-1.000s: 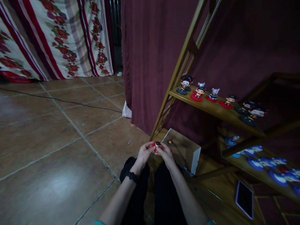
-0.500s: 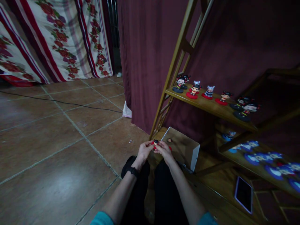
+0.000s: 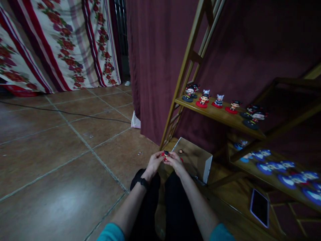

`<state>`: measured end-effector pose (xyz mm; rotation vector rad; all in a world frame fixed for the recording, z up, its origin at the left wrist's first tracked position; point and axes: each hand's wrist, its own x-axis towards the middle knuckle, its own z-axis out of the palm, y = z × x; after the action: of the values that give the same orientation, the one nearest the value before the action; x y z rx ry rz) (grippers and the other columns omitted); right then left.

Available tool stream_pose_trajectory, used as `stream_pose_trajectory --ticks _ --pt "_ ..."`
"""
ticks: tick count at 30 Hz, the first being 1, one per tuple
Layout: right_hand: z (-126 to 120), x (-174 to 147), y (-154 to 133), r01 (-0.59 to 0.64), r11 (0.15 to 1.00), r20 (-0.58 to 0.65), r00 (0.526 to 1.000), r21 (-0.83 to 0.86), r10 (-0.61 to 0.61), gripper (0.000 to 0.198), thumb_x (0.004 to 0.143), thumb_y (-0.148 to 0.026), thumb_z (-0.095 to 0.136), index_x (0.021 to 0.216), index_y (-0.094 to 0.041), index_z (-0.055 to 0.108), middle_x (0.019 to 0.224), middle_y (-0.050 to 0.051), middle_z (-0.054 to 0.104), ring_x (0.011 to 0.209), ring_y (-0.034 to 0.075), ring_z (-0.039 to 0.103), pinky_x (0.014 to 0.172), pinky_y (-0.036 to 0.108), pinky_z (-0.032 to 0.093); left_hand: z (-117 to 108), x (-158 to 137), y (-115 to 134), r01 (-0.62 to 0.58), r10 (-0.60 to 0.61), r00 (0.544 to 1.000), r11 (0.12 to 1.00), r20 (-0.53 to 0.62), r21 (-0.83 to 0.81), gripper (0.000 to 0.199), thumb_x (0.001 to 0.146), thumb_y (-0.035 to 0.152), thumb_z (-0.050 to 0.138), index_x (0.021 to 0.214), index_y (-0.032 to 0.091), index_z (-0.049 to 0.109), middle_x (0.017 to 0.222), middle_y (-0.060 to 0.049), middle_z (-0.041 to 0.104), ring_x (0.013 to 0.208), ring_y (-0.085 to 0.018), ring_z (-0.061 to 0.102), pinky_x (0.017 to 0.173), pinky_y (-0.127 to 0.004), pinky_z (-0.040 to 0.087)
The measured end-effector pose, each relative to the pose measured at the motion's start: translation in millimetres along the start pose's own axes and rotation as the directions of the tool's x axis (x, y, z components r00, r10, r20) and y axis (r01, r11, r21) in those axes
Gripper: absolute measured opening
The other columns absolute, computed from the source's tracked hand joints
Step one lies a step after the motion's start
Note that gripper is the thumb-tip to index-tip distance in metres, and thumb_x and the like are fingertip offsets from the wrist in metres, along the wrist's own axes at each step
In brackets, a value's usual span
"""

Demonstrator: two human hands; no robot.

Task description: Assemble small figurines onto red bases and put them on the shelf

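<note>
My left hand (image 3: 154, 163) and my right hand (image 3: 175, 161) meet above my knees, fingers closed round a small figurine (image 3: 166, 154) with a dark-haired head and red on it. Its lower part is mostly hidden by my fingers. Just beyond my right hand lies an open cardboard box (image 3: 195, 157), with a small figurine head (image 3: 180, 151) in it. A bit of red shows beside my right fingers, partly covered.
A wooden shelf (image 3: 220, 117) at the right bears several figurines on red and black bases. Blue-based figurines (image 3: 272, 167) stand on a lower shelf. A phone (image 3: 259, 207) lies at the lower right. A black cable (image 3: 62, 113) crosses the tiled floor.
The view has shifted slightly, so the shelf and its figurines appear a little further left. Both hands stay on the figurine, which has barely moved.
</note>
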<state>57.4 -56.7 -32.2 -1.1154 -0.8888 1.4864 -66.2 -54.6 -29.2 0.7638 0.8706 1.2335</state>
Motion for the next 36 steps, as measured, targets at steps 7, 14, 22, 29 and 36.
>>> stream_pose_trajectory --ticks 7,14,22,29,36 --pt "0.8 -3.8 -5.9 -0.044 0.997 0.076 0.996 0.061 0.039 0.031 0.059 -0.029 0.070 0.086 -0.018 0.059 0.089 0.004 0.065 0.079 0.016 0.063 0.078 0.038 0.051 -6.7 0.1 -0.5 0.059 -0.060 0.998 0.995 -0.002 -0.083 0.039 0.051 0.014 0.075 0.089 0.013 0.065 0.079 -0.006 0.068 0.066 -0.012 0.060 0.065 -0.022 0.044" --pt "0.9 0.3 -2.0 -0.082 0.992 0.058 0.995 0.094 0.077 0.030 0.056 -0.024 0.073 0.082 -0.016 0.060 0.085 0.003 0.066 0.080 0.017 0.063 0.081 0.039 0.049 -10.2 3.2 -2.3 0.104 -0.104 0.995 0.985 0.005 -0.135 0.039 0.050 0.012 0.075 0.088 0.011 0.065 0.079 -0.007 0.069 0.063 -0.011 0.060 0.062 -0.021 0.044" --pt "-0.8 4.6 1.5 -0.130 0.981 0.072 0.990 0.146 0.121 0.025 0.056 -0.016 0.072 0.078 -0.016 0.060 0.081 0.002 0.067 0.078 0.017 0.064 0.083 0.040 0.048 -12.4 7.2 -7.8 0.083 -0.093 0.994 0.984 -0.058 -0.157 0.042 0.049 0.008 0.075 0.089 0.010 0.061 0.074 -0.007 0.068 0.060 -0.012 0.060 0.061 -0.023 0.045" --pt "1.6 4.3 2.0 -0.131 0.967 0.029 0.991 0.220 0.128 0.020 0.058 -0.015 0.070 0.075 -0.016 0.058 0.076 0.001 0.068 0.078 0.017 0.064 0.084 0.040 0.048 -13.7 10.2 -12.3 0.091 -0.108 0.991 0.978 -0.081 -0.187 0.035 0.053 0.010 0.075 0.084 0.011 0.059 0.070 -0.005 0.066 0.060 -0.010 0.060 0.061 -0.021 0.045" --pt "0.7 4.7 3.7 -0.148 0.957 0.033 0.989 0.250 0.144 0.021 0.058 -0.012 0.070 0.075 -0.016 0.058 0.076 0.001 0.068 0.078 0.017 0.065 0.084 0.038 0.048 -14.0 10.6 -12.3 0.094 -0.104 0.993 0.980 -0.053 -0.174 0.030 0.054 0.010 0.074 0.081 0.011 0.061 0.070 -0.005 0.066 0.059 -0.009 0.059 0.058 -0.020 0.044"
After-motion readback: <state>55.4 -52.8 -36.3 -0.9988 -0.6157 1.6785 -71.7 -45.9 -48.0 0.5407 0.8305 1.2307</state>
